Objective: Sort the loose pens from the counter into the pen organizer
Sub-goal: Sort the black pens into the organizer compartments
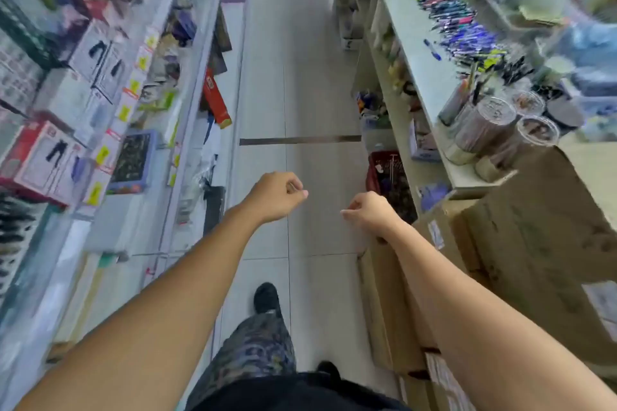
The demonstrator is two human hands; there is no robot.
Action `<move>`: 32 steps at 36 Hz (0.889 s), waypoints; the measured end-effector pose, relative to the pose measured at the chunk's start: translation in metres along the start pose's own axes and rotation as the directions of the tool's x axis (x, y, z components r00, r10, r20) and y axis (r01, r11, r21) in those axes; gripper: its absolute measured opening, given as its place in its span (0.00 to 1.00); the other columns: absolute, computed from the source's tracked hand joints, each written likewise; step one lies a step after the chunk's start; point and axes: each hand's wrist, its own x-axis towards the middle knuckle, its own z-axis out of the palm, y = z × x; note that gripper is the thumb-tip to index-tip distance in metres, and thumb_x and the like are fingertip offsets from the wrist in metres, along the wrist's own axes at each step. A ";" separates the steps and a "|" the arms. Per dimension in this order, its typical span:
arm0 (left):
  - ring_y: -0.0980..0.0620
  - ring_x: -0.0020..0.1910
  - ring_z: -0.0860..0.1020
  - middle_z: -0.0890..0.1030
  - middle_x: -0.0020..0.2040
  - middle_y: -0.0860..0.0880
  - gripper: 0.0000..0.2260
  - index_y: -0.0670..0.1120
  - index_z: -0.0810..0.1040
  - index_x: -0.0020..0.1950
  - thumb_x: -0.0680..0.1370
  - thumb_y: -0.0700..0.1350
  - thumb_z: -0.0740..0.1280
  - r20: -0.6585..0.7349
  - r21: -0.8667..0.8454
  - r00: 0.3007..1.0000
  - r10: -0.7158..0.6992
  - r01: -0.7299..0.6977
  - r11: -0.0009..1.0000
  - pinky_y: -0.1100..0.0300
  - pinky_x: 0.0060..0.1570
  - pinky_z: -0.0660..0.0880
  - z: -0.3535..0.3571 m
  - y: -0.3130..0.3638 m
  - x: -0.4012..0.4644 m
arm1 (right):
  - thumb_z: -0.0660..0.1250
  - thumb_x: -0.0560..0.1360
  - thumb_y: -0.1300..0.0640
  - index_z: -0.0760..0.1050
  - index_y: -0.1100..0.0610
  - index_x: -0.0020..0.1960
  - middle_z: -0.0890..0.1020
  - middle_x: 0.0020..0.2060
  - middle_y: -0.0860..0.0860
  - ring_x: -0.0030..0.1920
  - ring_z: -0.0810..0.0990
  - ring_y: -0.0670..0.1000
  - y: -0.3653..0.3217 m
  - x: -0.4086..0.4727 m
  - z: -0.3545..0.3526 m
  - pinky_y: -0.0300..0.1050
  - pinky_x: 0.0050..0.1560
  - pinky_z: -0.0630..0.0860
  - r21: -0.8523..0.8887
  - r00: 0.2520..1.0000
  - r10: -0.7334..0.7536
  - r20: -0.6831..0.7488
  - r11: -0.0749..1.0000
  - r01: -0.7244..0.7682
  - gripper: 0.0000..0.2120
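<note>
A long heap of loose pens (460,20), mostly blue, purple and black, lies on the pale counter (420,53) at the upper right. One blue pen (432,49) lies apart, nearer the counter's edge. Behind the heap stands a clear plastic container (521,7), too blurred to tell if it is the organizer. My left hand (277,195) and my right hand (367,210) are held out over the aisle floor, well short of the pens. On both, the fingers are curled in and nothing is held.
I stand in a narrow shop aisle with a tiled floor (300,77). Shelves of boxed goods (100,77) line the left. Clear lidded jars (490,123) stand on the counter's near end. Cardboard boxes (517,243) are stacked at the right, a red basket (384,173) below.
</note>
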 end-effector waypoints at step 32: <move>0.53 0.50 0.79 0.81 0.50 0.52 0.08 0.51 0.81 0.56 0.81 0.53 0.69 0.300 0.130 0.941 0.160 -0.206 0.970 0.58 0.49 0.73 -0.206 0.147 0.712 | 0.69 0.78 0.48 0.84 0.56 0.51 0.86 0.47 0.51 0.47 0.82 0.49 -0.073 0.586 -0.325 0.47 0.50 0.79 0.232 0.974 0.200 -0.104 0.957 -0.172 0.12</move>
